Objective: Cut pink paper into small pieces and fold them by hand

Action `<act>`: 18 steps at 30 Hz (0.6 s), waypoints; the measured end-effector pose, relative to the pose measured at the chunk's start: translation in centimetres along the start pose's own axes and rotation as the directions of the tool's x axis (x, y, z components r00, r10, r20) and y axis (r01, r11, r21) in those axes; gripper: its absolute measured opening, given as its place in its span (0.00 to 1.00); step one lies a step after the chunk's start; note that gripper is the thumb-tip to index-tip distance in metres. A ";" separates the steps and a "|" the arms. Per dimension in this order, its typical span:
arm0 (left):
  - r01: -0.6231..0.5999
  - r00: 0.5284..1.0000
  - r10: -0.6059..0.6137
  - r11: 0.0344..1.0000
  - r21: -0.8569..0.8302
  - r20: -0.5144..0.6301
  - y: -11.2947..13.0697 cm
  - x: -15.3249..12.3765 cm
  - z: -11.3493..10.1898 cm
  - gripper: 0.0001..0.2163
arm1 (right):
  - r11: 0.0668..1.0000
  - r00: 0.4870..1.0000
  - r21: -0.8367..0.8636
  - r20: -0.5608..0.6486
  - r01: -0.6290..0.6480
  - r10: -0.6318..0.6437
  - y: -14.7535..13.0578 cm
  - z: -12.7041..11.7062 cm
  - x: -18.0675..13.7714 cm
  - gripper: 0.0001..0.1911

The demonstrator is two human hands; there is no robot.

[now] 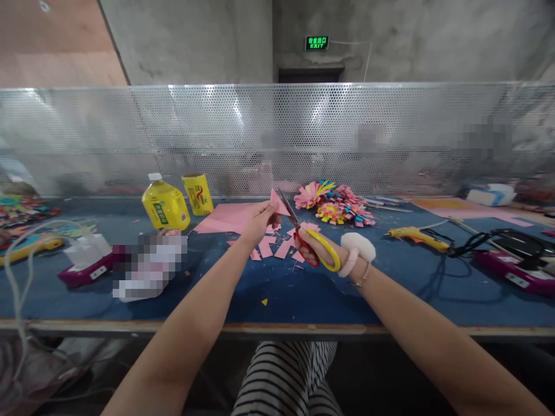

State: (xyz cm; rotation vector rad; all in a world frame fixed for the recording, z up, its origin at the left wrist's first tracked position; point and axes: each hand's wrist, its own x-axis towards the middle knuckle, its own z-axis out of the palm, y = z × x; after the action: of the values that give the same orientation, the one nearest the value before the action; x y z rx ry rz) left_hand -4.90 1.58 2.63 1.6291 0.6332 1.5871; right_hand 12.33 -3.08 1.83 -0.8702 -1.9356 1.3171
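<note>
Between the fingers of my left hand (260, 222) is a small piece of pink paper (280, 203), its pointed corner standing up. My right hand (326, 245) is closed around a pair of scissors (332, 252) with yellow and red handles. The scissor blades point up and away, close beside the right edge of the paper; whether they touch it I cannot tell. Cut pink paper strips (265, 247) lie scattered on the blue table below both hands. A larger pink sheet (225, 218) lies just left of my left hand.
Frilled paper flowers (333, 203) are heaped behind my right hand. A yellow bottle (165, 203) and a yellow container (198, 195) stand at the back left. On the right are a yellow glue gun (418, 238) and a purple power strip (514, 271). A perforated metal screen (195, 127) borders the table.
</note>
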 end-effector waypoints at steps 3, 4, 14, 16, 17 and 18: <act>0.023 0.999 -0.021 0.999 -0.037 0.035 0.1 -0.2 0.2 0.15 | 1.000 0.999 -0.017 0.035 0.019 -0.018 -0.3 -0.1 -0.3 0.22; 0.025 0.999 -0.024 0.999 -0.040 0.032 0.1 -0.2 0.2 0.15 | 1.000 0.999 -0.022 0.036 0.022 -0.021 -0.3 -0.1 -0.3 0.22; 0.018 1.000 -0.016 0.996 0.086 -0.015 0.1 -0.1 0.2 0.16 | 1.000 1.000 0.013 0.000 -0.019 0.019 0.7 -0.1 0.4 0.21; 0.026 1.000 -0.025 0.994 0.103 -0.014 0.1 -0.1 0.3 0.17 | 1.000 1.000 0.013 -0.002 -0.023 0.023 0.6 -0.1 0.4 0.21; 0.031 0.999 -0.030 0.994 0.105 -0.015 0.1 -0.1 0.3 0.17 | 1.000 1.000 0.011 -0.009 -0.025 0.025 0.5 0.0 0.4 0.21; 0.034 0.999 -0.032 0.994 0.105 -0.019 0.1 -0.2 0.3 0.16 | 1.000 0.999 0.007 -0.019 -0.027 0.027 0.4 0.0 0.4 0.21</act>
State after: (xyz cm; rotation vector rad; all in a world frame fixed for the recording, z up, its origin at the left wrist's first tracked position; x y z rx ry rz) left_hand -4.60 1.34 2.65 1.6743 0.7602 1.5687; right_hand 12.16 -2.63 1.47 -0.9051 -1.9095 1.3257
